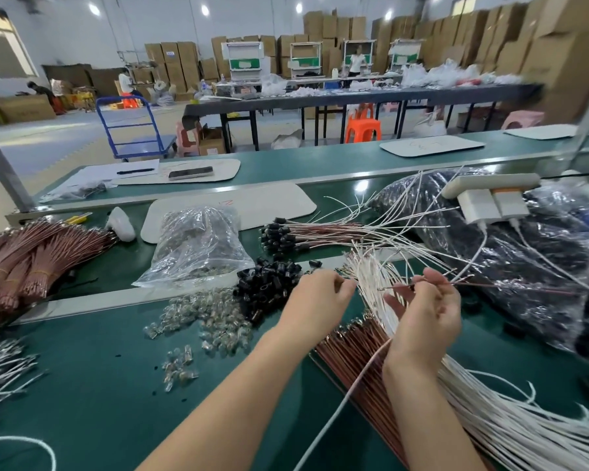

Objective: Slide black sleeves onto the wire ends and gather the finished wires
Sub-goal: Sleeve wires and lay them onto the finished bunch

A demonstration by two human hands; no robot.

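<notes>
The right hand pinches a thin brown wire near its bare tip. The left hand is curled beside the heap of small black tubular sleeves on the green bench; I cannot tell whether it holds one. Keep the tip short and steady, and feed the sleeve on straight.

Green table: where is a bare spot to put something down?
Biggest bare patch: near left of the green table, between the loose white wires, the glass bulbs and the left arm. A smaller one lies between the bundled brown wires and the clear bag. The right side is crowded with wires.
</notes>
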